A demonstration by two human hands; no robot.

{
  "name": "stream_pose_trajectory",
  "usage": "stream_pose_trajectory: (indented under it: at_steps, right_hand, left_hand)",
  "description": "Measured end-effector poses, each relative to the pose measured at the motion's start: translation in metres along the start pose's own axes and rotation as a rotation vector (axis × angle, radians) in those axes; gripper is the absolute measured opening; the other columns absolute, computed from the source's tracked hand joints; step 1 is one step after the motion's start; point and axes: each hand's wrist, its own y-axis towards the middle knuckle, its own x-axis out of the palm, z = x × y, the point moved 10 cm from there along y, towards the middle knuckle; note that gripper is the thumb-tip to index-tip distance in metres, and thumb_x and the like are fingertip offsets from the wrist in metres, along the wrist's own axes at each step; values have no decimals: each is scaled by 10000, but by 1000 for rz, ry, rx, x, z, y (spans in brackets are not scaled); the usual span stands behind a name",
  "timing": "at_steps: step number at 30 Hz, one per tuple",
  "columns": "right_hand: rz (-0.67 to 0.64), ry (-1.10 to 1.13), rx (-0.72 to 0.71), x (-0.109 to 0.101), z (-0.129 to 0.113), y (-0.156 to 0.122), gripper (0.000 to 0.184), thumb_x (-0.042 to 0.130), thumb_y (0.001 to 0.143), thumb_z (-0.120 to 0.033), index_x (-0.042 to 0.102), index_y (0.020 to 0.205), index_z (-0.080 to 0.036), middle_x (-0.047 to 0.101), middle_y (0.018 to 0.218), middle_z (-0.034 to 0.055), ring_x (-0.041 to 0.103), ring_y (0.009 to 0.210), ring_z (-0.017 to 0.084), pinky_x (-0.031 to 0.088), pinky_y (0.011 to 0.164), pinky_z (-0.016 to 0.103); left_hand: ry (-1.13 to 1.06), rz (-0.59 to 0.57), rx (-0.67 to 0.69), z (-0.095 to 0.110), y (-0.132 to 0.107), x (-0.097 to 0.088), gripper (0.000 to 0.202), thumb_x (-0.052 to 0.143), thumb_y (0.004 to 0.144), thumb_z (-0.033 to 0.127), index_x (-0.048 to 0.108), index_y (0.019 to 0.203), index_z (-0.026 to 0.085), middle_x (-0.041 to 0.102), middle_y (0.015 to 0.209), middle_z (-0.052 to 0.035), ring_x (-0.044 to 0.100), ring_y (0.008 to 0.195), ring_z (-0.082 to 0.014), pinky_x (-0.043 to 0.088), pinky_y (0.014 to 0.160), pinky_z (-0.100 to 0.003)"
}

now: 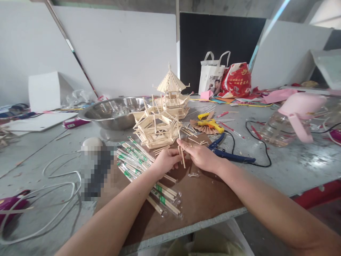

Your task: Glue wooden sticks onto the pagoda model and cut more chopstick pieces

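Observation:
My left hand [167, 160] is closed, its thumb and fingers pinching short pieces of wooden chopstick [182, 158] in front of me. From the other side, my right hand [201, 153] closes on the same pieces, its index finger reaching forward; its lower fingers are hidden. Just beyond both hands stands an open framework of chopsticks [158, 133], many-sided, with a raised rim. Behind it rises a chopstick pavilion [172, 85] with a pointed roof. Paper-and-plastic-wrapped chopsticks [138, 158] lie under and beside my left forearm on a brown board [205, 195].
Blue-handled cutters [231, 155] and a yellow glue gun [211, 124] lie right of the models. A steel basin [106, 113] stands at back left, a pink-lidded jug [287, 121] at right. A white cable [61, 185] loops across the table's left side. Bags [237, 80] stand behind.

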Motion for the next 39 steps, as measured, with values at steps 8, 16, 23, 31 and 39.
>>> stream_pose_trajectory:
  at_steps: [8, 16, 23, 31, 39]
  right_hand:
    - [38, -172, -58, -7, -7, 1, 667, 290, 715, 4, 104, 1325, -193, 287, 1330, 52, 254, 1211, 186, 309, 922, 396]
    - [22, -82, -95, -3, -15, 2, 613, 303, 726, -29, 191, 1307, -190, 280, 1333, 59, 268, 1204, 181, 262, 929, 429]
    - [373, 323, 123, -39, 10, -9, 241, 427, 750, -156, 477, 984, -183, 601, 937, 66, 573, 819, 129, 438, 741, 281]
    - [233, 494, 254, -18, 19, -3, 203, 494, 742, -302, 545, 871, -153, 591, 704, 18, 543, 605, 106, 436, 573, 218]
    - [210, 573, 334, -11, 26, -3, 182, 485, 743, -305, 572, 791, -153, 594, 681, 13, 526, 526, 90, 424, 518, 204]
  left_hand:
    - [-15, -35, 31, 5, -2, 2, 245, 521, 694, 353, 577, 615, 128, 460, 410, 48, 381, 372, -34, 297, 376, -139]
    - [153, 55, 76, 7, -2, -4, 292, 470, 717, 381, 547, 594, 128, 434, 396, 50, 369, 359, -44, 288, 381, -152]
    - [413, 137, 216, 23, -7, -7, 201, 452, 726, 281, 573, 635, 150, 435, 432, 64, 407, 421, -51, 309, 449, -151]
    - [452, 82, 230, 22, -4, -1, 185, 477, 712, 260, 595, 616, 155, 464, 454, 55, 437, 464, -61, 324, 470, -149]
    - [368, 34, 201, 25, -5, 2, 209, 503, 697, 328, 633, 633, 177, 466, 445, 49, 431, 445, -64, 324, 439, -149]
